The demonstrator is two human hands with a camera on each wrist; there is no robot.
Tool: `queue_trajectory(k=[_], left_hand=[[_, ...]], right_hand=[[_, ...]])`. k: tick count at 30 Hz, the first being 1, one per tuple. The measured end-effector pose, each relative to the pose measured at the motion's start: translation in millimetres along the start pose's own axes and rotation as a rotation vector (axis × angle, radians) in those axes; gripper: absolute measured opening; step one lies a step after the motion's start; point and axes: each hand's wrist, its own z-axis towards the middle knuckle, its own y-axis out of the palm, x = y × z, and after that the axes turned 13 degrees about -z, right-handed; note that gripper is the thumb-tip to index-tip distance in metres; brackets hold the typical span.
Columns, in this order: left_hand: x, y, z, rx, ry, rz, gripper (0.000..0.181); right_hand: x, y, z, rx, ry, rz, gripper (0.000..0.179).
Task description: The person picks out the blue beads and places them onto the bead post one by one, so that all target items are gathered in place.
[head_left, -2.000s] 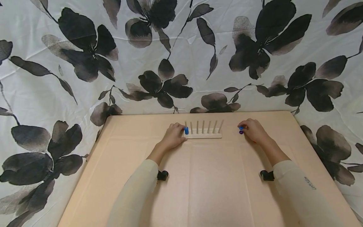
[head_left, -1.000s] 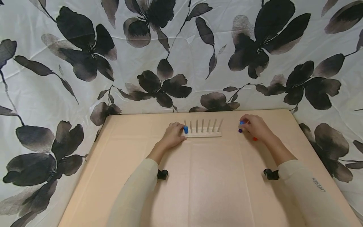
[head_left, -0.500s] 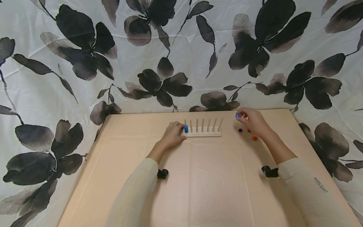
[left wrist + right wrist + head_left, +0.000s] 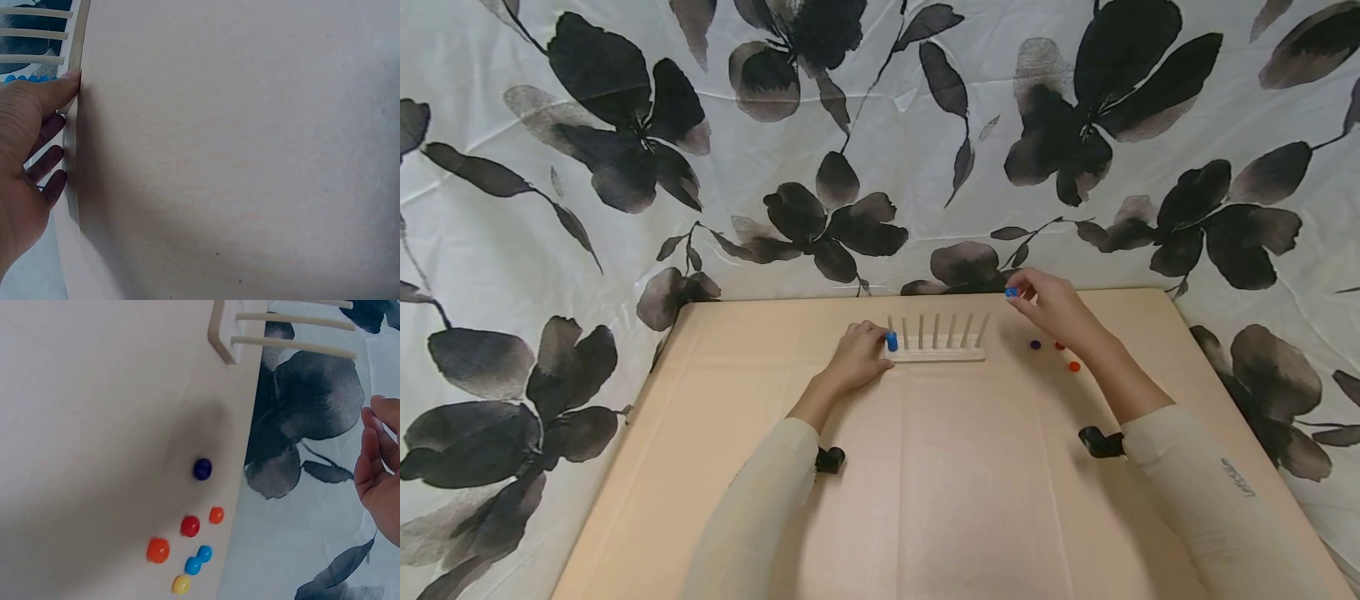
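Observation:
A pale wooden peg rack (image 4: pixel 936 357) with several upright pegs stands near the table's far edge. On its leftmost peg is a stack of blue beads (image 4: pixel 892 342). My left hand (image 4: pixel 859 358) grips the rack's left end; in the left wrist view the thumb presses the base (image 4: pixel 77 37). Raised to the right of the rack, my right hand (image 4: pixel 1054 310) pinches a blue bead (image 4: pixel 1011 292) between thumb and fingertips. In the right wrist view the right hand (image 4: pixel 382 481) shows at the right edge, and the bead it holds is not visible there.
Loose beads lie on the table right of the rack: dark purple (image 4: pixel 202 469), red (image 4: pixel 190 526), orange (image 4: pixel 158 550), smaller orange (image 4: pixel 216 515), two blue ones (image 4: pixel 193 565) and yellow (image 4: pixel 181 584). A floral cloth (image 4: pixel 970 167) hangs behind the table (image 4: pixel 970 467).
My right hand has lifted the blue bead from beside the dark purple one and carried it up and left toward the rack, uncovering the red and orange beads. The left hand stays put.

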Motion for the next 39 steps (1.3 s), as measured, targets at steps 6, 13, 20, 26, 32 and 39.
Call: queue_trajectory(k=[6, 13, 20, 26, 32, 39], left_hand=[[0.0, -0.6, 0.1, -0.001, -0.002, 0.014, 0.059], [-0.5, -0.4, 0.1, -0.005, -0.003, 0.012, 0.059], [-1.4, 0.6, 0.3, 0.003, 0.007, 0.018, 0.058], [-1.8, -0.3, 1.3, -0.002, 0.003, 0.019, 0.059], [-2.8, -0.2, 2.1, 0.002, 0.008, 0.019, 0.059], [-3.8, 1.0, 0.9, 0.003, 0.016, 0.033, 0.057]], right_hand=[[-14, -1, 5.8, -0.014, -0.012, 0.024, 0.021], [-33, 3, 15.6, -0.047, -0.026, 0.057, 0.018], [-57, 10, 26.9, -0.076, -0.079, 0.074, 0.019], [-76, 16, 35.7, -0.094, -0.113, 0.095, 0.019], [-94, 27, 44.0, -0.106, -0.162, 0.076, 0.02], [-112, 42, 52.3, -0.109, -0.214, 0.066, 0.019]])
